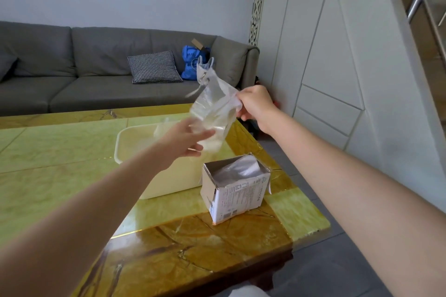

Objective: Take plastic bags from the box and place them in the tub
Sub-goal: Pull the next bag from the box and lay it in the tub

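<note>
A clear plastic bag [214, 106] hangs in the air above the cream tub [125, 137] on the table. My right hand [255, 106] pinches the bag's upper right edge. My left hand [185, 140] is at the bag's lower end with fingers spread against it, blurred by motion. Whether it grips the bag is unclear. The open cardboard box [231, 190] stands in front of the tub at its right, with more clear bags [241, 167] bunched in its top. A bit of plastic [161, 129] shows inside the tub behind my left hand.
The yellow-green and brown marble table [193, 243] ends close to the right of the box. A grey sofa [84, 67] with a checked cushion [154, 67] and a blue bag [190, 62] stands behind. White wall panels [337, 55] rise at right.
</note>
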Available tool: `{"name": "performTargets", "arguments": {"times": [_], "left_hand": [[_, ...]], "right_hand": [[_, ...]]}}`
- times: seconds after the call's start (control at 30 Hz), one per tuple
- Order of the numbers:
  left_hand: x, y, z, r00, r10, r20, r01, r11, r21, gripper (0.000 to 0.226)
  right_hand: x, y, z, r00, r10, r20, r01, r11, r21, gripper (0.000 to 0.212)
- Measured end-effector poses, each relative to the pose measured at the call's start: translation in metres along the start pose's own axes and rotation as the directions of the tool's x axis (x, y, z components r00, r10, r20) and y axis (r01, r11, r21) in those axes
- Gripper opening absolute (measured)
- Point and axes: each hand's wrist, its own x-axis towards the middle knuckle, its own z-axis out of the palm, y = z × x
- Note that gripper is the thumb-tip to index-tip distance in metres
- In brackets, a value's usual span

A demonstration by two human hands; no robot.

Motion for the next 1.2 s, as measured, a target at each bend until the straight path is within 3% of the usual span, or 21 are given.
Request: {"name": "performTargets", "arguments": {"times": [0.13, 0.2, 0.3, 0.43, 0.53, 0.6, 0.67, 0.8, 0.9, 0.93, 1.0, 1.07, 1.13, 1.2], "left_hand": [[0.000, 0.010, -0.007, 1.000, -0.016, 0.000, 0.016, 0.979, -0.203, 0.024], [0.001, 0.012, -0.011, 0.997, -0.029, -0.075, 0.010, 0.968, -0.252, 0.012], [0.003, 0.010, -0.017, 0.979, -0.071, -0.192, 0.012, 0.955, -0.297, 0.019], [0.004, 0.010, -0.016, 0.972, -0.063, -0.228, -0.003, 0.961, -0.278, 0.019], [0.004, 0.015, -0.015, 0.986, -0.034, -0.164, -0.019, 0.951, -0.310, 0.017], [0.004, 0.019, -0.017, 0.992, -0.015, -0.122, -0.029, 0.939, -0.344, 0.017], [0.006, 0.022, -0.022, 0.990, -0.010, -0.139, -0.046, 0.920, -0.389, 0.017], [0.014, 0.020, -0.050, 0.948, -0.023, -0.318, -0.101, 0.924, -0.369, 0.019], [0.017, 0.010, -0.077, 0.924, 0.017, -0.383, -0.098, 0.976, -0.194, 0.024], [0.018, 0.005, -0.084, 0.921, 0.040, -0.388, -0.080, 0.993, -0.086, 0.025], [0.022, -0.006, -0.099, 0.902, 0.107, -0.419, -0.012, 0.975, 0.222, 0.020], [0.029, -0.015, -0.108, 0.846, 0.196, -0.496, 0.131, 0.825, 0.550, 0.010], [0.035, -0.023, -0.112, 0.805, 0.265, -0.530, 0.252, 0.657, 0.711, 0.032], [0.041, -0.027, -0.112, 0.826, 0.438, -0.354, 0.115, 0.485, 0.867, 0.042]], "right_hand": [[-0.005, 0.011, 0.009, 0.972, 0.168, 0.163, -0.174, 0.985, 0.021, 0.019], [-0.007, 0.016, 0.014, 0.929, 0.253, 0.269, -0.266, 0.964, 0.011, 0.032], [-0.006, 0.018, 0.015, 0.867, 0.327, 0.376, -0.388, 0.916, 0.101, 0.054], [-0.003, 0.014, 0.026, 0.827, 0.192, 0.528, -0.296, 0.948, 0.119, 0.069], [-0.010, 0.010, 0.041, 0.754, 0.093, 0.651, -0.189, 0.979, 0.079, 0.056], [-0.014, 0.005, 0.048, 0.758, 0.054, 0.650, -0.221, 0.959, 0.177, 0.033], [-0.013, 0.002, 0.049, 0.809, 0.022, 0.588, -0.248, 0.919, 0.307, 0.016], [-0.001, -0.001, 0.047, 0.927, 0.063, 0.370, -0.286, 0.758, 0.587, 0.012], [0.017, 0.002, 0.050, 0.983, 0.139, 0.123, -0.185, 0.804, 0.565, 0.018], [0.023, 0.005, 0.055, 0.988, 0.137, 0.075, -0.156, 0.854, 0.496, 0.022], [0.033, 0.012, 0.070, 0.996, 0.083, 0.034, -0.088, 0.976, 0.200, 0.030], [0.036, 0.017, 0.085, 0.996, 0.026, 0.085, -0.016, 0.993, -0.115, 0.043], [0.040, 0.022, 0.099, 0.986, -0.012, 0.164, 0.060, 0.956, -0.287, 0.050], [0.047, 0.029, 0.112, 0.973, -0.045, 0.227, 0.135, 0.908, -0.397, 0.049]]}}
